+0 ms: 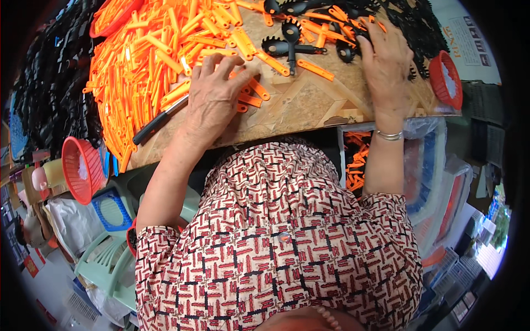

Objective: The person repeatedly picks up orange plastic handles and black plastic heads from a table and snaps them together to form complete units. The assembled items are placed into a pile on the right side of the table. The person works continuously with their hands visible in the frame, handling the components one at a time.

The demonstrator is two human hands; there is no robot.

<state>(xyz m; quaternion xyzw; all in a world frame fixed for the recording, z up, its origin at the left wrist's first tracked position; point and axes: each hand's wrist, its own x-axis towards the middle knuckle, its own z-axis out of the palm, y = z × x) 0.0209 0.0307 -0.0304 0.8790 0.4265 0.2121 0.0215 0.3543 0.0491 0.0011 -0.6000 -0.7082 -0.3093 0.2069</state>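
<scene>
Pale beads [329, 318] are hanging nearest the camera, above a patterned shirt [276, 231]; beyond, an orange heap [138, 71] of slim handles is spreading over the table [312, 105]; the left hand [218, 94] is resting at the heap's right edge, its fingers standing fairly wide and curling down over handles; whether they are gripping one, I cannot tell; a black-handled tool [152, 128] is lying along the heap's near right side, its metal end passing behind that hand; the right hand [386, 60] is reaching well to the heap's right, its fingers lying close together beside orange handles and black utensils; what they are holding, I cannot tell; a bracelet [389, 135] is circling that wrist; black servers [291, 32] are lying between the heap and that hand; a black pile [49, 94] is sitting left of the heap.
</scene>
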